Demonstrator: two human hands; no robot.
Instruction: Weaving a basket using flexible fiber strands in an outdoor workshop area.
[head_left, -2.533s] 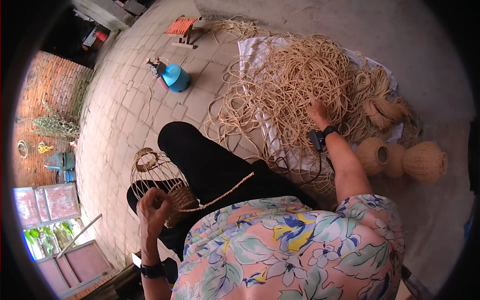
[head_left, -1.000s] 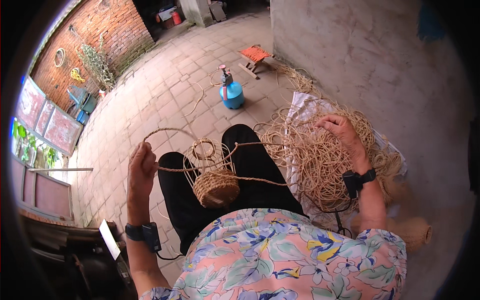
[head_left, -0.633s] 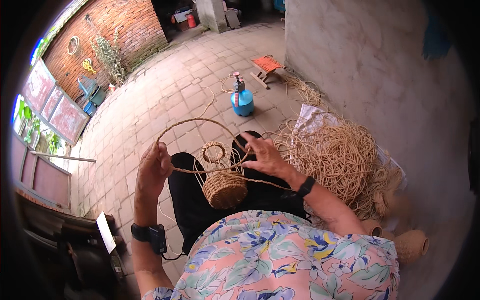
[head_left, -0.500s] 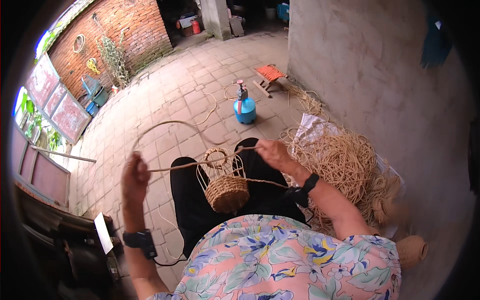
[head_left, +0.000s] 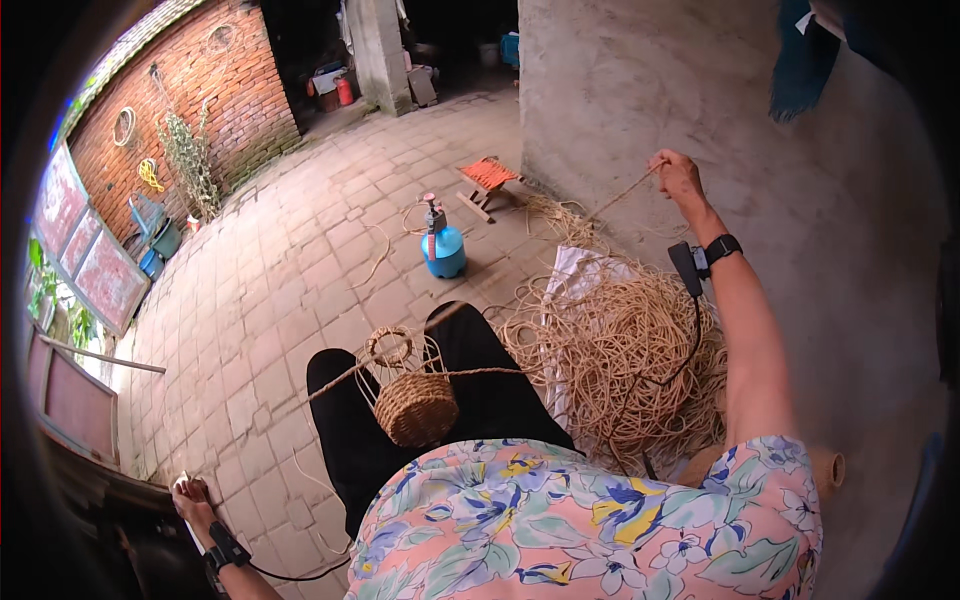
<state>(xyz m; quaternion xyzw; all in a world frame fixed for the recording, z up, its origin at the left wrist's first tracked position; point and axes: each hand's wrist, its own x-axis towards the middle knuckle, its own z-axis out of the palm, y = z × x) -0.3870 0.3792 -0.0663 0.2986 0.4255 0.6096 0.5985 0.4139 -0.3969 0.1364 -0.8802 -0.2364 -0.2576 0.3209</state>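
On my lap rests a small woven basket [head_left: 417, 408], its base tilted toward me, with bare upright stakes and a braided ring [head_left: 390, 346] at their far end. My right hand [head_left: 678, 174] is raised far out to the right, closed on a tan straw cord [head_left: 622, 196]. That cord slants down across my knees toward my left hand [head_left: 192, 492], which is low at the far left with curled fingers; its stretch near that hand is hard to make out. Another cord [head_left: 490, 371] runs from the basket's side to the heap of cord [head_left: 640, 350] at my right.
A blue pressure sprayer [head_left: 444, 252] stands ahead on the paved floor, with an orange-topped folding stool [head_left: 489, 175] behind it. A plaster wall [head_left: 640, 90] rises at the right. Dark furniture [head_left: 110, 510] is close by my left hand. Tubs [head_left: 160, 243] stand by the brick wall.
My hands have swung wide apart, the right one up and to the right, the left one down and to the left, drawing the cord out long. The basket stays on my lap.
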